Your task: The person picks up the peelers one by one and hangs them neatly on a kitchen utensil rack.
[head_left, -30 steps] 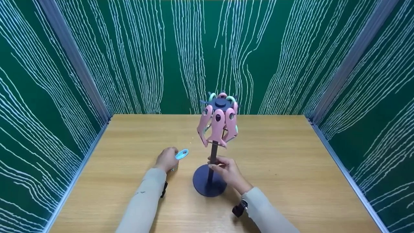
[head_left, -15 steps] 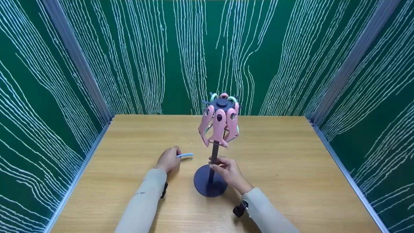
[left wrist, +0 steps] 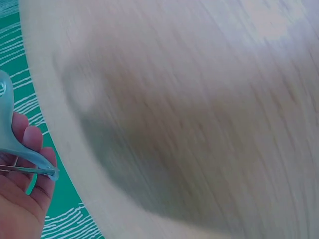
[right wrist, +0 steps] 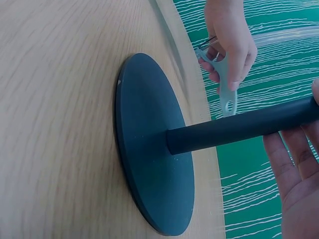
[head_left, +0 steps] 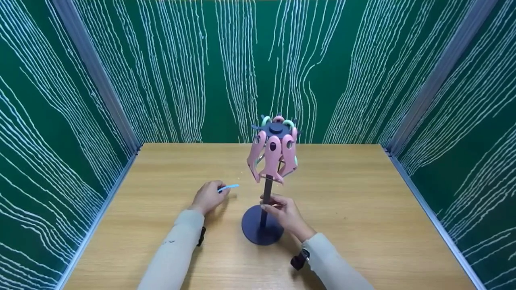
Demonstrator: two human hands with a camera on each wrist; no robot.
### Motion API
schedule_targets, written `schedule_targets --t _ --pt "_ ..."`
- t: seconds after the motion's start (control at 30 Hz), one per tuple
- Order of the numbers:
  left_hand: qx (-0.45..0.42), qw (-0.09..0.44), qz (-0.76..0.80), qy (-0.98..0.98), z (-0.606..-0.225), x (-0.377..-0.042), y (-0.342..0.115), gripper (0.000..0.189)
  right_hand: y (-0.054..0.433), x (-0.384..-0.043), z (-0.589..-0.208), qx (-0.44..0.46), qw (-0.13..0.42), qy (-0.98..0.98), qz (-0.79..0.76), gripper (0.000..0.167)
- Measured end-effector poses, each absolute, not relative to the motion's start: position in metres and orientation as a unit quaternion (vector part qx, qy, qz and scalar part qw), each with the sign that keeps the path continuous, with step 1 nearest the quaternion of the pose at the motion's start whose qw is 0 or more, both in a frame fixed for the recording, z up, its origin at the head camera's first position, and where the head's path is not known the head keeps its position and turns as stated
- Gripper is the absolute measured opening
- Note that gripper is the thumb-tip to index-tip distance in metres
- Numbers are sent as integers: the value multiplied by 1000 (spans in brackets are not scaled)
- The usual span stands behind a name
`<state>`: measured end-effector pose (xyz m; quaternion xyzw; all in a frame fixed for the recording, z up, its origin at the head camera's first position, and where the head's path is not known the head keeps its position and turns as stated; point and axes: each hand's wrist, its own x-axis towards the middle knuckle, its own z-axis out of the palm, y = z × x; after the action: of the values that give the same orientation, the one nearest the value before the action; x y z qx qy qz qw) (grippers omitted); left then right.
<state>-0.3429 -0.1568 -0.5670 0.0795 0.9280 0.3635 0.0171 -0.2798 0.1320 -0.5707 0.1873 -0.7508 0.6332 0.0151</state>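
Note:
My left hand (head_left: 209, 197) holds a light blue peeler (head_left: 229, 187) by its head end, just above the table and left of the stand. In the head view the peeler is seen edge-on; in the left wrist view its handle (left wrist: 7, 119) points up and the metal blade (left wrist: 25, 170) lies across the palm. My right hand (head_left: 287, 211) grips the dark pole (right wrist: 239, 124) of an upright stand with a round base (right wrist: 149, 149). Around the stand's hooked top (head_left: 275, 128) hang several pink peelers (head_left: 272, 157) and some pale green peelers (head_left: 289, 123), the rear ones partly hidden.
The stand's base rests on a wooden table (head_left: 346, 181). Green walls with white lines (head_left: 225, 72) enclose its back and sides. A metal rail (head_left: 92, 209) runs along the left edge. Tiny pale specks lie behind the left hand.
My left hand has turned the peeler from its flat face to its edge and shifted slightly away from me. The right hand and the stand have held their place.

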Motion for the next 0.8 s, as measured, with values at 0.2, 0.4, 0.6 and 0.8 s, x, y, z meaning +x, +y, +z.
schedule_targets --t 0.2,0.4,0.6,0.8 --pt "80 19 414 906 -561 -342 -162 25 132 -280 -571 190 17 -755 627 23" --pt "66 13 456 887 -557 -345 -165 22 132 -280 -571 187 14 -756 627 24" --pt "66 7 460 885 -547 -342 -165 26 132 -280 -569 182 7 -757 627 23" --pt "58 -2 468 882 -538 -341 -166 30 132 -280 -570 182 14 -757 627 23"
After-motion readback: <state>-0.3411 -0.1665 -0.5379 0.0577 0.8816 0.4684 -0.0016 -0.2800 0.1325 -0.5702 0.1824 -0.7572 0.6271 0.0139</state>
